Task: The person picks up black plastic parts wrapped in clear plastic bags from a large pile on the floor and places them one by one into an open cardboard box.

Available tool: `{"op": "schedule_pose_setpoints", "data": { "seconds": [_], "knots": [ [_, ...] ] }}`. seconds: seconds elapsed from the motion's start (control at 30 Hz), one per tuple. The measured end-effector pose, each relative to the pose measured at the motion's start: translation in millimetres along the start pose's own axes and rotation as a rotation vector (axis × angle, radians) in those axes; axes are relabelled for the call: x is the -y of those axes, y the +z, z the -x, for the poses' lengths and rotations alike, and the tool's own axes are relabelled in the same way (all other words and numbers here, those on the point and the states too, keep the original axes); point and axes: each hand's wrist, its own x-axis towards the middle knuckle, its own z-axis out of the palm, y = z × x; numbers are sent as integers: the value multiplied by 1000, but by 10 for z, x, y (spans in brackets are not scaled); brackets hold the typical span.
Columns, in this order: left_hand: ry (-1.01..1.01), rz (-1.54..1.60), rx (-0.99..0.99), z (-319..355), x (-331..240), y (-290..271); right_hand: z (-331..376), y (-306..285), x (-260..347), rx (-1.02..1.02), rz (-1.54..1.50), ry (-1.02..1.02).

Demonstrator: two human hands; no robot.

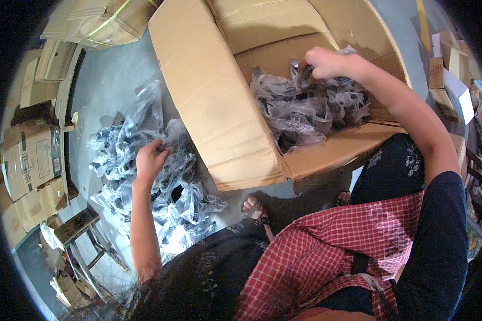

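A large open cardboard box stands in front of me, with clear plastic bags holding dark items inside. My right hand reaches over its right side, fingers closed on a clear plastic bag with something dark in it. Left of the box, a heap of similar clear bags lies on the floor. Over the heap is my left hand, its thumb and fingers drawn together on the film of a plastic bag. What the bags contain is too blurred to name.
A small wooden stool stands at the lower left. Cardboard boxes are stacked along the left, with another strapped carton at the far left. Cardboard pieces lean at the right. My foot is close to the box's near corner.
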Motion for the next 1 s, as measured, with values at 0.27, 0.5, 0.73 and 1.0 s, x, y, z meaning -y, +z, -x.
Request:
{"op": "schedule_pose_setpoints", "data": {
  "seconds": [0.27,0.5,0.73,1.0],
  "knots": [
    [-103,92,53,-199,-232,106,-287,157,-30,-213,-252,337],
    [-53,228,-71,-8,-220,46,-109,350,453,-202,-411,196],
    [83,165,-257,298,-502,-496,-343,461,323,-286,-332,189],
    [14,385,-449,429,-1373,-1238,-46,-139,708,113,-590,384]
  ]
}}
